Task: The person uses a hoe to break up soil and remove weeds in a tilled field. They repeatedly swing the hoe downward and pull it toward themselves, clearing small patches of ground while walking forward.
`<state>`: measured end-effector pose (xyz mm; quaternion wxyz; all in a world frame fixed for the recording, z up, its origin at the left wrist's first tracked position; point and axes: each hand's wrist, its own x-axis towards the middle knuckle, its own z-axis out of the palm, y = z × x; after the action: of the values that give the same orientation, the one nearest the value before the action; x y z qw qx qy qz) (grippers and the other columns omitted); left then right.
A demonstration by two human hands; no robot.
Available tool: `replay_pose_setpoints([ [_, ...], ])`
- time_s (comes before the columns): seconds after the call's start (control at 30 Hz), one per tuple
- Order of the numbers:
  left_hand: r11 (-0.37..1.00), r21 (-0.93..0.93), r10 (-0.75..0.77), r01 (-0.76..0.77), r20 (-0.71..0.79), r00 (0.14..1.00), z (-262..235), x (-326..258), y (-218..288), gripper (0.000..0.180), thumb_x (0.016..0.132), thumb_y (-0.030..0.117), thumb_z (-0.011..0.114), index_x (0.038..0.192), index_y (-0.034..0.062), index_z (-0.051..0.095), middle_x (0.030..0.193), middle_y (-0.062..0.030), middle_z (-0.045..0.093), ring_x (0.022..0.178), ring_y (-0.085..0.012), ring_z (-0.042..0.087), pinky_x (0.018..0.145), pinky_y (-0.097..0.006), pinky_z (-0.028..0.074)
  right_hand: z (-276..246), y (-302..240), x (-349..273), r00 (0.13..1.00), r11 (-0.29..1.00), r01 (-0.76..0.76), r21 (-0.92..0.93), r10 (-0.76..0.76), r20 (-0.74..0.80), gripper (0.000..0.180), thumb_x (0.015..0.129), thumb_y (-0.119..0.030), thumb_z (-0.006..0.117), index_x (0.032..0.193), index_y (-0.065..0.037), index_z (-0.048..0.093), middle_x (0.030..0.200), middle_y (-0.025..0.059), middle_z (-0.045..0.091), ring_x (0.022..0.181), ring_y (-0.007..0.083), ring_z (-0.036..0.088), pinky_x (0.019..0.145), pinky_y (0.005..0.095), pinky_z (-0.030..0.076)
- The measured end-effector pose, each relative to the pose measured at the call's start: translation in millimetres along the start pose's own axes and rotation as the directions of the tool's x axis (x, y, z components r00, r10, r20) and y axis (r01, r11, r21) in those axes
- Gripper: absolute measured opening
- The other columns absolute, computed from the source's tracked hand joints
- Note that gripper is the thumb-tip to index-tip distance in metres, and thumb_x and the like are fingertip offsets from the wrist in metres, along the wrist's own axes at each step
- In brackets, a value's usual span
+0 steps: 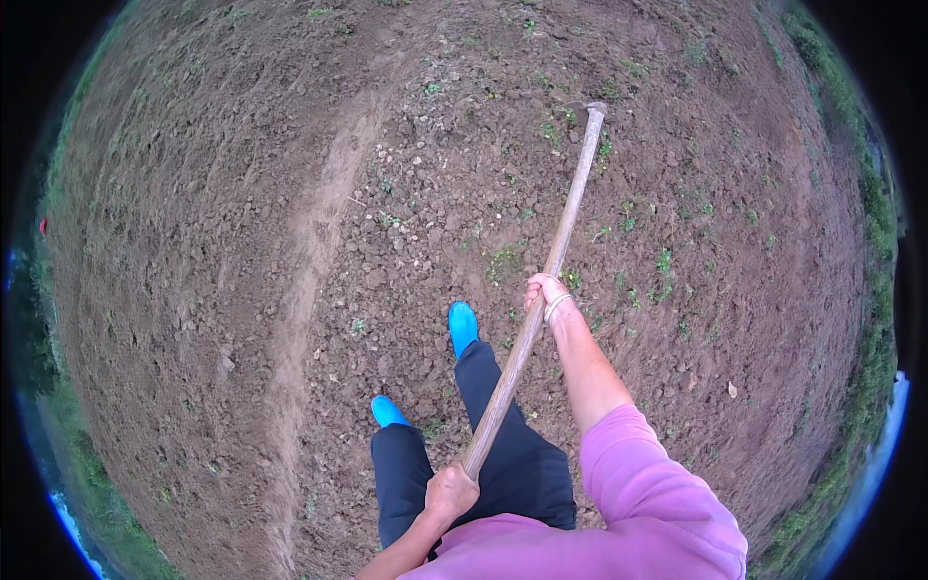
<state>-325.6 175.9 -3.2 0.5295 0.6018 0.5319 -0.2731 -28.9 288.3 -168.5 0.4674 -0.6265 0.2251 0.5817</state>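
One hoe (520, 355), head toward one o'clock; left hand (451, 491) closed round the butt, right hand (547, 288) gripping mid-shaft. Soil (213, 290) broken toward nine; weeds (665, 261) toward three seemingly remain.

This is an open field (773, 329) outdoors: the soil (203, 242) is brown and lumpy, small weeds (664, 261) grow in it, green plants (97, 474) border it, and a hoe (511, 365) is in use.
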Motion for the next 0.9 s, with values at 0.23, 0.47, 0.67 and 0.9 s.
replay_pose_setpoints([
  [0.23,0.956,0.256,-0.132,0.141,-0.054,0.99,17.5,-105.2,-218.7,0.023,0.063,0.019,0.049,0.075,0.0002,0.052,0.068,-0.0205,0.058,0.067,-0.0334,0.059,0.063,-0.039,0.047,14.7,217.1,-106.0,0.985,0.983,-0.158,0.095,0.164,-0.055,0.01,0.069,-0.007,0.051,0.062,-0.007,0.044,0.052,0.0035,0.043,0.043,0.0163,0.046,0.042,0.0329,0.042],
  [0.47,0.957,0.243,-0.144,0.157,-0.07,0.987,66.2,-138.3,-328.7,0.025,0.061,0.023,0.052,0.075,0.0018,0.052,0.068,-0.0192,0.059,0.068,-0.0322,0.059,0.065,-0.038,0.047,43.3,290.5,-163.0,0.971,0.984,-0.165,-0.061,0.151,-0.183,0.013,0.067,-0.005,0.049,0.055,-0.005,0.043,0.05,0.0063,0.042,0.044,0.0191,0.047,0.045,0.0359,0.045],
  [0.67,0.974,0.228,0.062,0.011,-0.312,0.948,17.9,-38.1,-276.9,0.02,0.066,0.021,0.049,0.075,0.0037,0.051,0.065,-0.0173,0.058,0.061,-0.0315,0.058,0.064,-0.04,0.046,106.1,175.0,-172.8,0.987,0.988,0.149,-0.043,-0.146,0.061,0.016,0.067,-0.006,0.049,0.055,-0.006,0.039,0.05,0.0045,0.039,0.045,0.0174,0.045,0.046,0.0339,0.043],
  [0.9,0.983,0.011,0.166,-0.183,-0.484,0.859,-98.2,91.5,-111.5,0.018,0.065,0.014,0.051,0.077,0.0007,0.051,0.072,-0.0222,0.057,0.071,-0.0359,0.056,0.069,-0.042,0.044,206.0,-47.9,-108.7,0.807,0.803,0.588,-0.101,-0.574,0.137,0.01,0.068,-0.003,0.047,0.058,-0.002,0.045,0.048,0.0043,0.043,0.038,0.0143,0.044,0.035,0.0299,0.041],
])
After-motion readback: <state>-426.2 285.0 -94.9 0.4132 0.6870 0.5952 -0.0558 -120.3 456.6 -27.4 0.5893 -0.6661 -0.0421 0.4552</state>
